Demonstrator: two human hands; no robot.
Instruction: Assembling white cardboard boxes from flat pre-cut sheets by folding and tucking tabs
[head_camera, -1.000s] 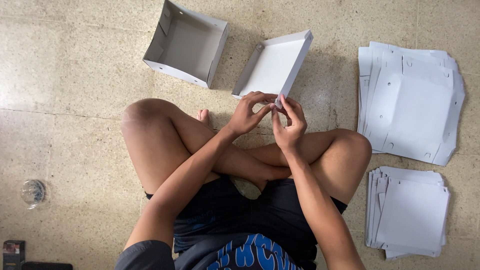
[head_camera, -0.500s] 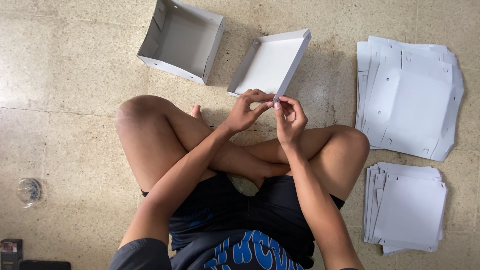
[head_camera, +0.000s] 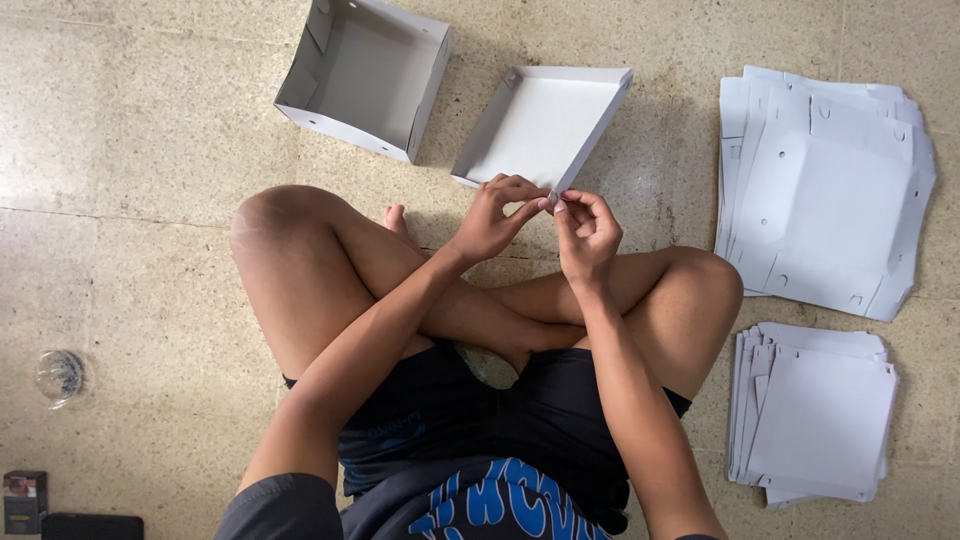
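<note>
1. Left hand (head_camera: 490, 222) and right hand (head_camera: 590, 232) meet fingertip to fingertip, pinching a tiny pale object (head_camera: 552, 197); what it is cannot be told.
2. It sits just at the near corner of the shallow white cardboard tray (head_camera: 545, 125) on the speckled stone floor (head_camera: 130, 150).
3. Risk: the small piece could slip and get lost on the speckled floor; thin card may crease.
4. Deeper grey-white folded box (head_camera: 365, 75) beside the tray; flat white die-cut card stacks (head_camera: 825, 190) towards the floor's right edge.
</note>
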